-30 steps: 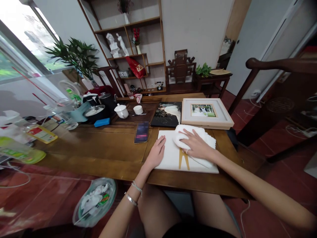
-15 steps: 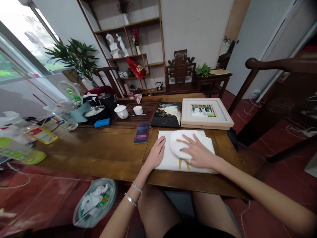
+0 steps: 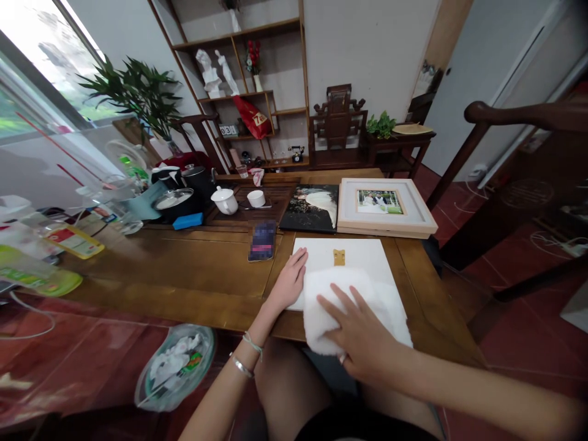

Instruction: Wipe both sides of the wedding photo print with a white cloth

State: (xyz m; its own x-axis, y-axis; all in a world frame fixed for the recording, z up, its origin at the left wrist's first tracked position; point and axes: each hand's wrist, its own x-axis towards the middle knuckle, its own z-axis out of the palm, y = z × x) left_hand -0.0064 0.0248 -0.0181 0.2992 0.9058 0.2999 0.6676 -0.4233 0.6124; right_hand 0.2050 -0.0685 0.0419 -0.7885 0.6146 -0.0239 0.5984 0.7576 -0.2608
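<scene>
White crumpled waste is held in the bin (image 3: pixel 177 367), left of the board (image 3: pixel 362 257) and below the table (image 3: pixel 184 269) edge. A cloth (image 3: pixel 331 300) is pressed on the board's near edge by the right hand (image 3: pixel 362 337), fingers spread flat. The left hand (image 3: pixel 289 282) is laid flat on the board's left edge, fingers together. A framed photo (image 3: pixel 383 205) is just behind the board.
</scene>
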